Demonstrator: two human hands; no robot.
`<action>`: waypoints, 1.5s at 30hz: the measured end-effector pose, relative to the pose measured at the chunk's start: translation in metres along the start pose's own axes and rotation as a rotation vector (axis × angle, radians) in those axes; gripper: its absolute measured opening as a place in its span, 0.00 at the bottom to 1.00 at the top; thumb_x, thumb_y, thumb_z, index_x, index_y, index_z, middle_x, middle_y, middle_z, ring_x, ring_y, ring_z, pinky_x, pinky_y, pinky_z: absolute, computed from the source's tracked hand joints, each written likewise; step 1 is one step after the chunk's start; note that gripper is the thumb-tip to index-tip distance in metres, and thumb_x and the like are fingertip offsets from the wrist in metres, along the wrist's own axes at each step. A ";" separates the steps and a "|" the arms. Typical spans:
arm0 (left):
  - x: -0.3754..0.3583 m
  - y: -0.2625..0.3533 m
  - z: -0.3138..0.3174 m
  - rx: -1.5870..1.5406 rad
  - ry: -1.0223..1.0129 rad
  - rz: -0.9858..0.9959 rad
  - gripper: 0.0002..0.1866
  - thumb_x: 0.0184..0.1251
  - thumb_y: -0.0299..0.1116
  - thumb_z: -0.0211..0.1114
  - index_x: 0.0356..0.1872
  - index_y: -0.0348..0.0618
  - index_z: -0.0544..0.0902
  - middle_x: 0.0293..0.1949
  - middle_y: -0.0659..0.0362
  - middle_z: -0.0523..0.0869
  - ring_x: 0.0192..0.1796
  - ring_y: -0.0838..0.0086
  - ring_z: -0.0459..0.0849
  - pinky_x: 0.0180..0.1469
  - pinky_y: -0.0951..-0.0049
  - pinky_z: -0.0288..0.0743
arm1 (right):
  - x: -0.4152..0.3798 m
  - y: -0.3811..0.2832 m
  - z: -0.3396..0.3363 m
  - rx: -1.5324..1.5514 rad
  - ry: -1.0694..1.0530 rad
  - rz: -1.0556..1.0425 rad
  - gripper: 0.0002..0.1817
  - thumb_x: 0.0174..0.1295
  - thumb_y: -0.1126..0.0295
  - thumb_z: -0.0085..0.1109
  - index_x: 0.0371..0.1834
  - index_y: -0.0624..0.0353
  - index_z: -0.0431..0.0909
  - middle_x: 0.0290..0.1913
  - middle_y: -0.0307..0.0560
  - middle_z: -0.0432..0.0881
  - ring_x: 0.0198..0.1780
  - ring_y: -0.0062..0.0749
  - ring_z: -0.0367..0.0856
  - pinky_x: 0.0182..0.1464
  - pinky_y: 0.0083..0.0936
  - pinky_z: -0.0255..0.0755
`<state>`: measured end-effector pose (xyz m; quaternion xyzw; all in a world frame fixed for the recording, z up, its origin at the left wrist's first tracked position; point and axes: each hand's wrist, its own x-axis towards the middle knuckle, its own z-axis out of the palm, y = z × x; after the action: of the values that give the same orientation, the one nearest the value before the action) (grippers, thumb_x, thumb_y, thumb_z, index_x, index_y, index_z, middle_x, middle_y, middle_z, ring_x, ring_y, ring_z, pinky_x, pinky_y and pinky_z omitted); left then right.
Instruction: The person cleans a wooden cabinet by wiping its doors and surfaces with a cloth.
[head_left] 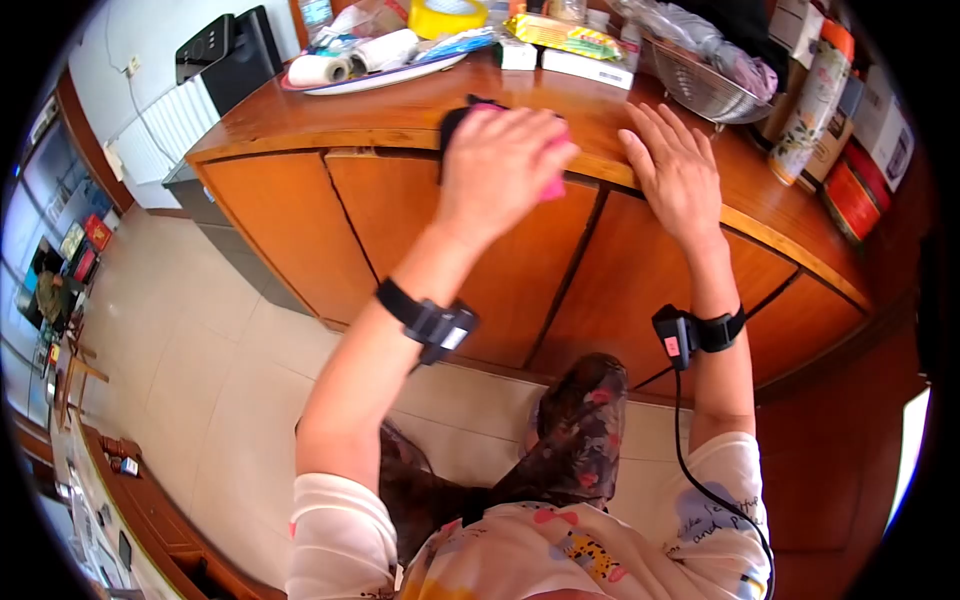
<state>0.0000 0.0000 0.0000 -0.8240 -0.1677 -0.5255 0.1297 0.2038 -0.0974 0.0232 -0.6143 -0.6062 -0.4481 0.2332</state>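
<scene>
- Left hand (pixel 510 160): fingers bent, partly closed over pink-and-black cloth (pixel 555 184); cloth lies at front edge of wooden cabinet top (pixel 390 115);
- Right hand (pixel 680 175): empty, palm down over same edge; fingers extended, slightly spread;
- Beyond hands: 1 plate (pixel 405 78) bearing rolls; 1 basket (pixel 705 92); 1 spray can (pixel 812 105)

I view two black wrist straps (pixel 400 303), each fitted with a black module (pixel 440 330). The right unit carries a pink label (pixel 673 347) and black cable (pixel 679 430). Clothing: white short-sleeved top (pixel 570 550), multicoloured prints, sleeve lettering (pixel 728 522); dark floral trousers (pixel 585 440).
</scene>
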 end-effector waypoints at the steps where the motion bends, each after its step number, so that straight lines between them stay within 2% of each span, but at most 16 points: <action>1: 0.004 0.016 0.008 -0.042 0.054 0.049 0.21 0.67 0.52 0.60 0.45 0.45 0.87 0.49 0.57 0.88 0.55 0.65 0.83 0.63 0.60 0.67 | 0.001 -0.004 0.002 0.027 0.028 0.017 0.22 0.73 0.53 0.46 0.63 0.50 0.75 0.61 0.44 0.80 0.66 0.39 0.73 0.65 0.46 0.63; 3: 0.008 0.064 0.030 -0.110 0.082 0.032 0.19 0.67 0.47 0.62 0.49 0.45 0.85 0.52 0.58 0.87 0.58 0.65 0.81 0.65 0.61 0.66 | -0.005 0.013 -0.006 0.029 0.011 -0.006 0.22 0.72 0.55 0.48 0.63 0.52 0.74 0.61 0.44 0.80 0.66 0.40 0.74 0.64 0.46 0.64; 4: 0.009 0.062 0.031 -0.137 0.097 0.048 0.19 0.66 0.46 0.63 0.50 0.44 0.85 0.52 0.59 0.86 0.58 0.65 0.80 0.65 0.60 0.66 | -0.005 0.011 -0.001 0.072 0.065 0.038 0.21 0.73 0.56 0.47 0.63 0.52 0.74 0.60 0.44 0.80 0.65 0.40 0.74 0.63 0.44 0.65; 8: -0.009 0.043 0.030 -0.065 0.080 0.223 0.29 0.59 0.49 0.67 0.61 0.49 0.79 0.65 0.62 0.77 0.66 0.66 0.73 0.69 0.58 0.62 | -0.001 0.024 0.007 0.094 0.038 0.022 0.20 0.75 0.57 0.44 0.64 0.50 0.74 0.61 0.45 0.79 0.65 0.39 0.74 0.64 0.39 0.65; 13: -0.064 -0.005 0.015 0.078 0.042 0.172 0.32 0.59 0.51 0.64 0.67 0.57 0.75 0.71 0.66 0.70 0.72 0.67 0.67 0.74 0.54 0.55 | -0.003 0.012 0.001 0.118 -0.015 0.052 0.22 0.77 0.53 0.37 0.67 0.45 0.73 0.61 0.45 0.79 0.66 0.39 0.73 0.66 0.36 0.64; 15: -0.101 -0.021 0.019 0.149 -0.010 0.080 0.32 0.60 0.52 0.63 0.67 0.58 0.75 0.71 0.66 0.70 0.73 0.65 0.65 0.74 0.52 0.51 | -0.008 0.008 0.000 0.091 -0.017 0.061 0.22 0.77 0.53 0.37 0.66 0.46 0.73 0.60 0.46 0.80 0.65 0.40 0.74 0.65 0.36 0.65; 17: -0.135 -0.037 0.029 0.196 -0.029 -0.002 0.36 0.57 0.50 0.68 0.69 0.57 0.72 0.73 0.65 0.66 0.75 0.65 0.61 0.75 0.51 0.50 | -0.008 0.007 -0.002 0.096 -0.021 0.079 0.22 0.77 0.53 0.37 0.65 0.46 0.74 0.60 0.46 0.80 0.64 0.40 0.75 0.65 0.36 0.65; 20: -0.166 -0.062 0.049 0.255 0.082 -0.281 0.37 0.63 0.49 0.63 0.73 0.54 0.66 0.77 0.54 0.58 0.78 0.55 0.52 0.76 0.48 0.44 | -0.004 0.009 -0.001 0.102 -0.007 0.082 0.22 0.77 0.53 0.37 0.64 0.46 0.75 0.59 0.46 0.80 0.63 0.41 0.76 0.65 0.35 0.66; 21: -0.167 -0.069 0.044 0.203 0.162 -0.355 0.37 0.67 0.46 0.60 0.75 0.50 0.61 0.78 0.51 0.54 0.79 0.51 0.48 0.77 0.47 0.42 | -0.004 0.010 0.000 0.108 -0.006 0.075 0.22 0.77 0.53 0.37 0.64 0.46 0.76 0.59 0.47 0.81 0.63 0.41 0.76 0.65 0.35 0.66; 25: -0.151 -0.105 0.025 0.124 0.413 -0.615 0.33 0.74 0.40 0.50 0.76 0.39 0.55 0.78 0.45 0.49 0.79 0.48 0.46 0.77 0.50 0.41 | -0.002 0.007 0.001 0.100 -0.005 0.101 0.22 0.77 0.53 0.38 0.63 0.45 0.77 0.58 0.46 0.81 0.63 0.41 0.76 0.65 0.36 0.67; 29: -0.136 -0.105 0.022 0.078 0.468 -0.679 0.32 0.78 0.42 0.45 0.76 0.37 0.54 0.78 0.44 0.49 0.79 0.48 0.46 0.77 0.53 0.42 | 0.001 0.001 -0.001 0.120 0.029 0.106 0.21 0.75 0.51 0.42 0.62 0.44 0.77 0.58 0.45 0.82 0.61 0.41 0.77 0.63 0.36 0.69; 33: -0.145 -0.067 0.027 0.047 0.319 -0.605 0.32 0.77 0.41 0.47 0.76 0.39 0.54 0.78 0.46 0.48 0.79 0.49 0.45 0.77 0.53 0.40 | 0.000 -0.003 -0.006 0.072 0.078 0.012 0.25 0.70 0.47 0.50 0.62 0.49 0.76 0.59 0.47 0.81 0.63 0.40 0.76 0.64 0.35 0.68; 36: -0.163 -0.032 0.041 0.007 0.180 -0.538 0.33 0.73 0.39 0.53 0.75 0.39 0.57 0.78 0.46 0.50 0.79 0.48 0.45 0.77 0.51 0.39 | 0.011 -0.017 0.001 0.125 0.112 -0.124 0.31 0.66 0.44 0.56 0.64 0.56 0.74 0.64 0.49 0.77 0.68 0.42 0.70 0.69 0.42 0.60; 39: -0.184 -0.009 0.055 -0.029 0.069 -0.529 0.35 0.69 0.38 0.58 0.74 0.39 0.59 0.77 0.46 0.53 0.78 0.46 0.47 0.77 0.50 0.41 | 0.035 -0.090 -0.001 0.369 0.071 -0.240 0.35 0.62 0.46 0.62 0.66 0.56 0.71 0.65 0.49 0.76 0.69 0.41 0.69 0.70 0.43 0.57; 41: -0.189 0.004 0.053 -0.021 -0.001 -0.519 0.34 0.67 0.37 0.61 0.72 0.40 0.62 0.76 0.47 0.56 0.77 0.47 0.51 0.76 0.50 0.47 | 0.057 -0.132 0.021 0.380 0.060 -0.343 0.40 0.58 0.47 0.65 0.71 0.55 0.65 0.70 0.50 0.69 0.74 0.41 0.61 0.72 0.46 0.54; 45: -0.201 0.001 0.039 -0.006 -0.101 -0.389 0.34 0.66 0.39 0.62 0.72 0.43 0.64 0.75 0.50 0.59 0.76 0.50 0.54 0.75 0.52 0.51 | 0.099 -0.192 0.056 0.324 0.030 -0.446 0.49 0.53 0.46 0.70 0.76 0.48 0.55 0.76 0.46 0.60 0.78 0.39 0.54 0.72 0.52 0.53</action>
<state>-0.0463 -0.0136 -0.1992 -0.8018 -0.3287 -0.4989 0.0147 0.0222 0.0319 0.0293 -0.4135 -0.7866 -0.3949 0.2329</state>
